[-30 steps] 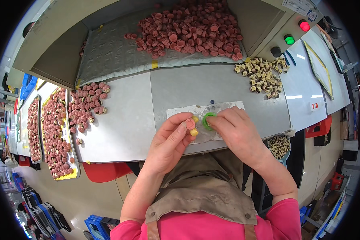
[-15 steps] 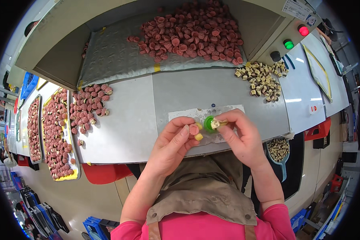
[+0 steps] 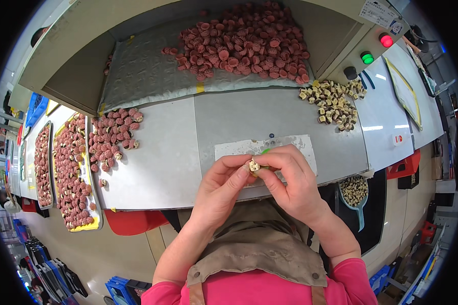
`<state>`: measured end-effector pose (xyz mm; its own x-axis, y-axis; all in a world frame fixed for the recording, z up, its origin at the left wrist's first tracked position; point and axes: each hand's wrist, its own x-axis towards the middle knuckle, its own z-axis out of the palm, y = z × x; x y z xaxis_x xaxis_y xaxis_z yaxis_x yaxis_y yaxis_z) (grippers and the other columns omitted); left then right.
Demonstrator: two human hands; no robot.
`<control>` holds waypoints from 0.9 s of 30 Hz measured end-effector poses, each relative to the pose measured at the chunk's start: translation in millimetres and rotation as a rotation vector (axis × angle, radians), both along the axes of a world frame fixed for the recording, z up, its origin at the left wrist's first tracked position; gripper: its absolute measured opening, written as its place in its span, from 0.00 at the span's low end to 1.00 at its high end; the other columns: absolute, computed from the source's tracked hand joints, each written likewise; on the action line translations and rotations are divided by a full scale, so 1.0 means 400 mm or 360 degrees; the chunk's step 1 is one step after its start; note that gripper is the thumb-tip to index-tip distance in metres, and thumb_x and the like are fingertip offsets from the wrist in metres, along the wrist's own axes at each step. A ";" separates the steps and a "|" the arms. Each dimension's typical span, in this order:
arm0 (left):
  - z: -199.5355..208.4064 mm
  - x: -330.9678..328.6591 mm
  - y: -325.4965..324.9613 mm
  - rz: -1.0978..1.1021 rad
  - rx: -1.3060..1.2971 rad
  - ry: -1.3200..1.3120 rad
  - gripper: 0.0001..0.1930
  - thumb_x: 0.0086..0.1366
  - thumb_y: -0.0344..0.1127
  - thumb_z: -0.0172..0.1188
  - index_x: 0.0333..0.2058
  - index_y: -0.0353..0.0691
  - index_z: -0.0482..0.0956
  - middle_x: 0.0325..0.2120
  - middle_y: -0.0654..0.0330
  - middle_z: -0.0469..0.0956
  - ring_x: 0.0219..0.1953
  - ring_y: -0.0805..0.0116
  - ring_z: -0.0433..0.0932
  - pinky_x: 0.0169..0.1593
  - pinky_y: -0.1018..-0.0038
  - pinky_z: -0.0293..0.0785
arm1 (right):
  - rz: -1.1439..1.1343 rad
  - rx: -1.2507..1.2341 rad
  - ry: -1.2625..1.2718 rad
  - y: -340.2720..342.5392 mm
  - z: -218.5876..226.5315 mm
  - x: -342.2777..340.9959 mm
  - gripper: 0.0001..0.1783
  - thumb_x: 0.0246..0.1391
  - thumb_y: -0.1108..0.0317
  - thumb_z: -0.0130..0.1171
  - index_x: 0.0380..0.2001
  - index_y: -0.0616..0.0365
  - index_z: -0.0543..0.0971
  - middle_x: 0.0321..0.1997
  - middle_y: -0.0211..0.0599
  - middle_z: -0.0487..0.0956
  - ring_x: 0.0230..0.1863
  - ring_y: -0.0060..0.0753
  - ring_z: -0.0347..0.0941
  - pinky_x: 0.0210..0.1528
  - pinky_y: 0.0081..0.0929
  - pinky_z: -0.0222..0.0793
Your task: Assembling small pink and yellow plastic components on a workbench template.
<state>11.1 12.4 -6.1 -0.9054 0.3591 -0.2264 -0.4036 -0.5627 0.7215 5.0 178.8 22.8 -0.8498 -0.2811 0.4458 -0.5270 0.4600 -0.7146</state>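
Observation:
My left hand [image 3: 223, 184] and my right hand [image 3: 292, 180] meet fingertip to fingertip above the near edge of the worktop. Between them is a small cream-and-dark piece [image 3: 254, 165], pinched by my right thumb and fingers and pressed toward my left fingertips. The pink raspberry-textured shell in my left fingers is mostly hidden. Just behind my right fingers a bit of a green round cup [image 3: 265, 151] shows. Beneath both hands lies a wet-looking white sheet [image 3: 303, 147].
A hooded cabinet holds a heap of pink shells [image 3: 239, 46]. Cream-and-dark pieces [image 3: 336, 104] lie at right, and filled raspberry-like pieces [image 3: 112, 134] at left beside loaded trays [image 3: 97, 216]. A blue scoop-like container [image 3: 360, 208] of small pieces sits low at right, below the table edge.
My right hand has moved left from the green cup to my left hand, bringing the cream-and-dark piece to the pink shell. The fingers of both hands now close together around it.

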 end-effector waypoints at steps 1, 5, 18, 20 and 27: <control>0.002 0.005 0.006 0.0057 -0.0037 0.0017 0.12 0.67 0.31 0.52 0.47 0.36 0.71 0.44 0.59 0.73 0.46 0.70 0.73 0.52 0.71 0.71 | -0.0040 -0.0041 -0.0028 -0.005 0.000 0.003 0.12 0.50 0.78 0.59 0.39 0.61 0.74 0.36 0.39 0.73 0.34 0.33 0.72 0.33 0.25 0.72; -0.009 0.020 0.024 0.0245 -0.0105 0.0185 0.11 0.65 0.28 0.53 0.46 0.35 0.72 0.44 0.59 0.73 0.46 0.72 0.72 0.52 0.74 0.70 | -0.0121 -0.0165 -0.0132 -0.016 -0.002 0.015 0.12 0.49 0.78 0.60 0.38 0.61 0.74 0.36 0.39 0.73 0.35 0.35 0.72 0.34 0.26 0.71; -0.025 0.027 0.008 0.0021 -0.0151 0.0388 0.17 0.63 0.24 0.56 0.51 0.34 0.68 0.45 0.57 0.71 0.48 0.70 0.72 0.52 0.75 0.70 | -0.0026 -0.0176 -0.0258 0.023 0.009 0.027 0.16 0.49 0.70 0.63 0.42 0.59 0.75 0.40 0.38 0.72 0.40 0.35 0.70 0.41 0.26 0.69; -0.010 0.022 0.004 -0.0006 -0.0099 0.0295 0.20 0.63 0.24 0.56 0.53 0.35 0.65 0.45 0.56 0.71 0.48 0.70 0.72 0.52 0.75 0.70 | -0.0021 -0.0233 -0.0346 0.028 0.011 0.026 0.17 0.49 0.67 0.65 0.42 0.59 0.75 0.41 0.38 0.72 0.41 0.34 0.70 0.43 0.26 0.68; 0.014 -0.005 -0.010 -0.0202 0.0047 0.0037 0.30 0.64 0.30 0.57 0.61 0.38 0.54 0.43 0.57 0.73 0.46 0.72 0.73 0.51 0.75 0.70 | 0.0136 -0.0276 -0.0485 0.033 -0.001 0.013 0.17 0.45 0.63 0.68 0.39 0.55 0.78 0.41 0.36 0.72 0.42 0.34 0.69 0.46 0.28 0.67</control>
<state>9.3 8.4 -0.5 -0.8572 0.4772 -0.1938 -0.4563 -0.5292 0.7153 10.3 192.1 22.2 -0.9277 -0.2994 0.2231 -0.3092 0.2812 -0.9085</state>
